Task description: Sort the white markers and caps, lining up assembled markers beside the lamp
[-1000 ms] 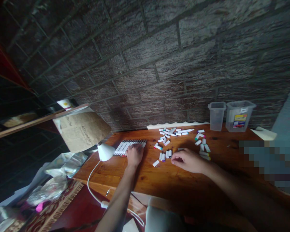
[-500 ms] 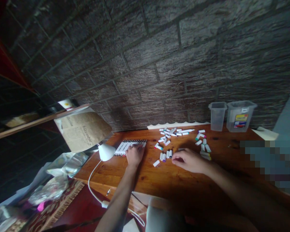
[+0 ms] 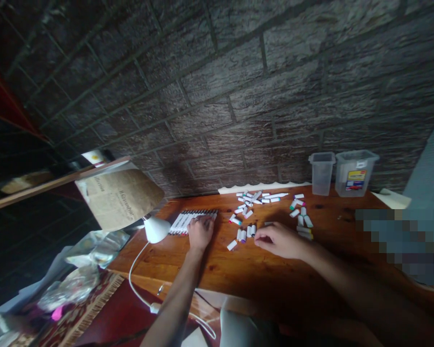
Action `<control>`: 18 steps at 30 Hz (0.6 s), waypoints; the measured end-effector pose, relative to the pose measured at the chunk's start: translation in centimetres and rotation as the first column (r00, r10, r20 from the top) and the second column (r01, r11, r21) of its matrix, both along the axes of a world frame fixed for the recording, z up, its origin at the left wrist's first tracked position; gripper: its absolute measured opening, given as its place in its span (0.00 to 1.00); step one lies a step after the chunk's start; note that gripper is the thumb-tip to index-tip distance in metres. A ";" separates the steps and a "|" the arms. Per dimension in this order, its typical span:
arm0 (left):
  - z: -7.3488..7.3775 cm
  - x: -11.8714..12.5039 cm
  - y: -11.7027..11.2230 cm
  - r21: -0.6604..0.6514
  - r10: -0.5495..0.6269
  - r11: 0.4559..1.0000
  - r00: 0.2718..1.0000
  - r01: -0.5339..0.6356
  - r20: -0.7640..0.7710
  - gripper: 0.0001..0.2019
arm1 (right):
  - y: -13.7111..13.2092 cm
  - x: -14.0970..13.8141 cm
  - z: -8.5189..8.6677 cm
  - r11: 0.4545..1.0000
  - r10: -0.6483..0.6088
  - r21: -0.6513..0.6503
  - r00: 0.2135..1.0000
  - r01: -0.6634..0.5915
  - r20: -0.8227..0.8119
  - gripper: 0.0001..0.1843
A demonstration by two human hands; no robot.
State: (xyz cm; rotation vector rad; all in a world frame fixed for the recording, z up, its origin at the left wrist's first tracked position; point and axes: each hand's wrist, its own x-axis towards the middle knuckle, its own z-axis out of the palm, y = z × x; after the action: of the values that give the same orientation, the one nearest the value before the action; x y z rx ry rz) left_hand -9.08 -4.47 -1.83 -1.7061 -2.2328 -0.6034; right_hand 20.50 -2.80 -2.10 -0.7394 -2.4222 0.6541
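Here a dark brick wall (image 3: pixel 238 72) fills the upper half of the view. Below it runs a reddish wooden bench (image 3: pixel 260 270), whose right end is covered by a pixelated patch (image 3: pixel 401 241).

At the left a brown paper (image 3: pixel 119 197) leans over a white lamp (image 3: pixel 156 229). It bears a heading in old-style print that is too blurred to read. The lamp's cord (image 3: pixel 133 284) loops down off the bench edge.

Two clear tubs (image 3: pixel 342 172) stand against the wall at the back right. The larger one carries a label (image 3: pixel 353 180) in yellow, red and blue, its words too small to make out.

A row of markers (image 3: pixel 186 219) lies side by side near the lamp, dark tips toward the wall. The left hand (image 3: pixel 200 233) lies palm down on the near end of that row with its fingers loosely spread, hiding the last few markers.

The right hand (image 3: pixel 280 239) rests on the bench in the middle, its fingertips drawn together just beside a small cluster of loose caps (image 3: pixel 246 233). I cannot tell whether it pinches anything. More caps, white with coloured ends, lie scattered between the hands and the tubs.
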 end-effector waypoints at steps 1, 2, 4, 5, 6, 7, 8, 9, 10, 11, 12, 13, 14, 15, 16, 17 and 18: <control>0.0 0.0 0.0 0.011 -0.028 1.000 1.000 0.028 0.007 0.14 | 0.1 0.0 0.0 1.000 0.002 0.000 1.000 -0.002 0.005 0.10; 0.0 0.0 0.1 0.028 -0.059 0.998 0.998 0.059 0.014 0.14 | 0.1 0.1 0.0 1.000 0.003 0.003 1.000 -0.003 0.010 0.10; -0.1 -0.2 0.2 0.074 -0.116 0.991 0.993 0.113 0.027 0.14 | 0.1 0.1 -0.1 1.000 0.001 0.011 1.000 -0.001 0.012 0.10; -0.1 -0.3 0.3 0.095 -0.136 0.987 0.990 0.133 0.033 0.14 | 0.1 0.1 -0.1 1.000 0.001 0.011 1.000 -0.001 0.005 0.10; -0.2 -0.4 0.4 0.112 -0.151 0.983 0.988 0.146 0.041 0.14 | 0.1 0.0 -0.1 1.000 0.000 0.010 1.000 0.000 -0.006 0.10; -0.3 -0.5 0.4 0.124 -0.166 0.979 0.985 0.160 0.046 0.14 | 0.1 0.0 -0.1 1.000 0.001 0.009 1.000 -0.001 -0.014 0.10; -0.4 -0.6 0.5 0.135 -0.186 0.975 0.981 0.178 0.050 0.14 | 0.1 0.0 -0.1 1.000 0.002 0.010 1.000 -0.002 -0.020 0.11; -0.5 -0.6 0.6 0.148 -0.215 0.967 0.975 0.206 0.050 0.13 | 0.2 -0.1 -0.1 1.000 0.005 0.016 1.000 -0.005 -0.015 0.10; -0.6 -0.7 0.7 0.164 -0.248 0.958 0.968 0.237 0.048 0.13 | 0.2 -0.1 -0.2 1.000 0.007 0.024 1.000 -0.007 -0.009 0.10; -0.6 -0.7 0.7 0.182 -0.276 0.947 0.960 0.264 0.045 0.13 | 0.3 -0.1 -0.2 1.000 0.007 0.031 1.000 -0.007 -0.004 0.10; -0.7 -0.8 0.7 0.198 -0.294 0.939 0.955 0.281 0.041 0.13 | 0.3 -0.1 -0.2 0.999 0.006 0.033 1.000 -0.006 -0.001 0.11; -0.8 -0.8 0.7 0.206 -0.304 0.935 0.952 0.290 0.039 0.12 | 0.3 -0.1 -0.2 1.000 0.003 0.031 1.000 -0.003 -0.003 0.11; -0.8 -0.8 0.7 0.207 -0.305 0.934 0.951 0.291 0.039 0.12 | 0.3 -0.2 -0.1 1.000 -0.003 0.026 1.000 0.003 -0.005 0.11; -0.9 -0.9 0.7 0.201 -0.305 0.935 0.951 0.292 0.040 0.12 | 0.3 -0.2 -0.1 1.000 -0.009 0.023 1.000 0.009 -0.006 0.11; -0.9 -0.9 0.7 0.193 -0.310 0.935 0.950 0.296 0.042 0.11 | 0.2 -0.2 0.0 1.000 -0.012 0.021 1.000 0.012 -0.006 0.11; -1.0 -0.9 0.7 0.190 -0.319 0.933 0.946 0.306 0.046 0.11 | 0.2 -0.2 0.0 1.000 -0.012 0.023 1.000 0.012 -0.005 0.11; -1.0 -0.8 0.7 0.195 -0.330 0.929 0.943 0.315 0.051 0.11 | 0.1 -0.2 0.0 1.000 -0.009 0.025 1.000 0.009 -0.005 0.11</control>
State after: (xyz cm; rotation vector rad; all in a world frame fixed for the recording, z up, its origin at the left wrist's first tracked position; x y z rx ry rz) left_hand -9.90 -3.72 -2.80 -1.9961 -1.8862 -0.9410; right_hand 20.25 -2.72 -2.06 -0.7370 -2.4175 0.6200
